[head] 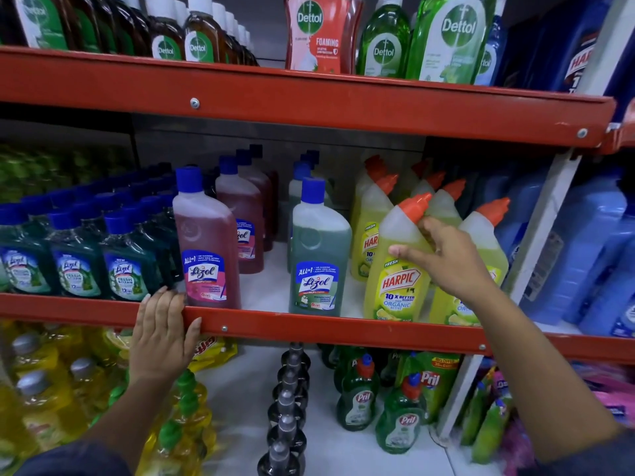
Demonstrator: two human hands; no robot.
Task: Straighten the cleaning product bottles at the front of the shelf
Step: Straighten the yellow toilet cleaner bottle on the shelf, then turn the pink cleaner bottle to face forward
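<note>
On the middle shelf, a yellow Harpic bottle (pixel 398 280) with an orange cap stands at the front edge, label forward. My right hand (pixel 443 259) grips its shoulder from the right. A second Harpic bottle (pixel 481 242) stands just behind my wrist. Left of them a green Lizol bottle (pixel 319 255) and a pink Lizol bottle (pixel 206 249) stand upright at the front. My left hand (pixel 161 331) lies flat on the red shelf rail (pixel 309 326), fingers spread, holding no bottle.
Dark green shrink-wrapped Lizol packs (pixel 75 266) fill the shelf's left side. Blue bottles (pixel 598 255) stand in the bay to the right. Dettol bottles (pixel 443 36) line the shelf above. Pril bottles (pixel 360 396) and yellow bottles (pixel 44 400) sit below.
</note>
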